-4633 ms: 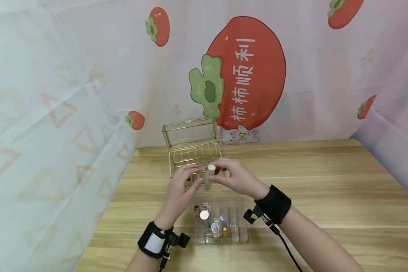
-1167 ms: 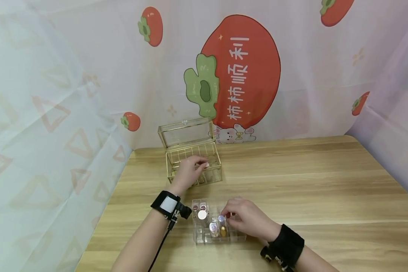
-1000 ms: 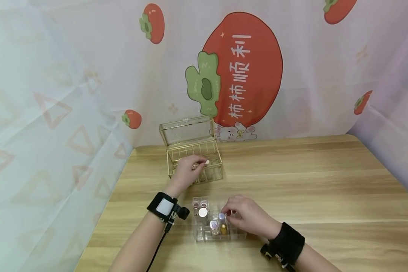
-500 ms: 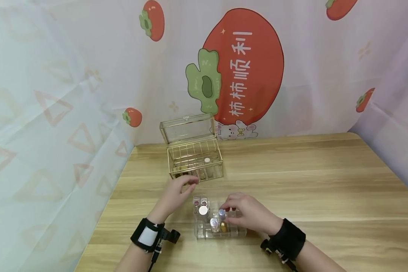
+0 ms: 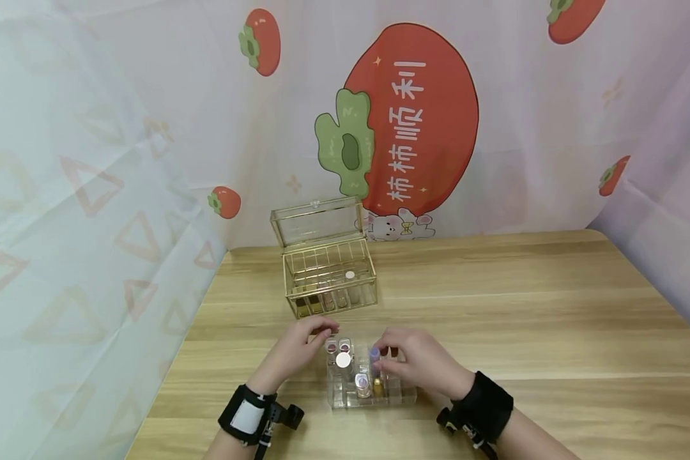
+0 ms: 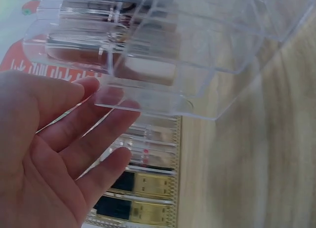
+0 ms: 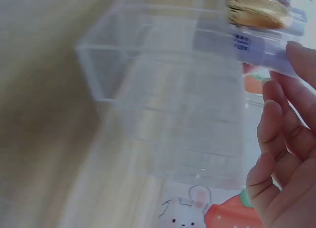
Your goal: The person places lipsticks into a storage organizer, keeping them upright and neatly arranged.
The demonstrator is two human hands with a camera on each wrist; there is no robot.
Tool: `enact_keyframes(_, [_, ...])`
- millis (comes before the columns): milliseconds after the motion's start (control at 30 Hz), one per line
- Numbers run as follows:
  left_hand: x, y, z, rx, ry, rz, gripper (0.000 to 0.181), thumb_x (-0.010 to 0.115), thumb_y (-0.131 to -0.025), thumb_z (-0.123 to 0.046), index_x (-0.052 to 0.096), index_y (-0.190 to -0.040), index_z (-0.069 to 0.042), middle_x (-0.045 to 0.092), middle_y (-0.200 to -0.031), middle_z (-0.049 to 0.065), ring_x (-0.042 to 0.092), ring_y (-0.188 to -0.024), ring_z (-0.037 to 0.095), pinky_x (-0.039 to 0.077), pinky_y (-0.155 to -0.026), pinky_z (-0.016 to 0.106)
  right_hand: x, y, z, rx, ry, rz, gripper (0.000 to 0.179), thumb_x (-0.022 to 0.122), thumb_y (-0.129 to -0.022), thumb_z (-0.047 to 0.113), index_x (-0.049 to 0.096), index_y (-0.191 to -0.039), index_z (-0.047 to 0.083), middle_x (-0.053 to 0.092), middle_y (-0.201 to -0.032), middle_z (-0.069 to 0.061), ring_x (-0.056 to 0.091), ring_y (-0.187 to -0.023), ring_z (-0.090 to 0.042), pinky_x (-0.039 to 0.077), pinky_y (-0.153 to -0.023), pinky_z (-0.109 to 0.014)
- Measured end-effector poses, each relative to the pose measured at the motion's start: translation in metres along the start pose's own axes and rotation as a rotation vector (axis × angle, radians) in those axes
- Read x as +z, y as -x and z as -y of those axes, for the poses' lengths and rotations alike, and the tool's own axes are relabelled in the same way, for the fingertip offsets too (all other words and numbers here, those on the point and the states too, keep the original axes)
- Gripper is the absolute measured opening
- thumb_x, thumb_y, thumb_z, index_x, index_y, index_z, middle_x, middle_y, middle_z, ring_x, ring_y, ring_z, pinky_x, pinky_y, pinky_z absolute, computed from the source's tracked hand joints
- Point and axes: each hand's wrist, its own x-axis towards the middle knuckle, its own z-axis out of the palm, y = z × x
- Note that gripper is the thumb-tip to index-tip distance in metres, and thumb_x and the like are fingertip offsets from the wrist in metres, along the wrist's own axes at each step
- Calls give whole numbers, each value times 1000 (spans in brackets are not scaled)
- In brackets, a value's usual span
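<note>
A clear stepped organizer (image 5: 339,401) stands on the table with several lipsticks upright in it. My right hand (image 5: 422,359) pinches a lavender lipstick tube (image 5: 375,361) between thumb and fingers. In the right wrist view the lavender tube (image 7: 259,51) still has its lower part inside a slot, beside a gold tube (image 7: 256,11). Relaxed and holding nothing, my left hand (image 5: 293,348) is at the organizer's back left corner. Near it are a white-topped tube (image 5: 343,360) and two clear-capped lipsticks. A pink-topped clear tube (image 5: 363,385) stands in the front row.
Behind the organizer is a gold-framed glass box (image 5: 330,281), its lid (image 5: 322,223) raised. Several lipsticks stand in its front row, among them a white-topped tube (image 5: 351,276) at the right. A printed curtain (image 5: 523,128) hangs behind the wooden table (image 5: 523,319).
My left hand let go of the white-topped tube in the glass box and came back to the organizer. My right hand took hold of the lavender lipstick and raised it a little.
</note>
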Motion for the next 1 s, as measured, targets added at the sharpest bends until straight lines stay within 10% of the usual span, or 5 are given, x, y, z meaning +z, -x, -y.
enact_keyframes(433, [-15, -25, -56, 191, 70, -24, 27, 62, -93, -22, 65, -116, -10, 69, -112, 2, 58, -103, 10, 54, -87, 42, -39, -33, 14, 5, -140, -322, 11, 73, -83, 18, 69, -92, 15, 69, -83, 4, 59, -80, -8, 50, -67, -42])
enact_keyframes(667, [-5, -36, -77, 292, 95, -94, 28, 72, -84, -16, 63, -109, -9, 70, -102, 3, 61, -94, 10, 56, -83, 39, -41, -39, 20, 0, -177, -350, 13, 73, -83, 20, 70, -94, 15, 69, -86, 3, 58, -82, -10, 53, -66, -41])
enact_keyframes(1000, [-2, -42, -70, 255, 118, -159, 32, 72, -83, -6, 60, -112, -4, 70, -98, 8, 63, -87, 9, 60, -75, 30, -35, -31, 14, 29, -187, -263, 25, 71, -85, 18, 67, -109, 10, 69, -91, -1, 59, -82, -9, 54, -67, -37])
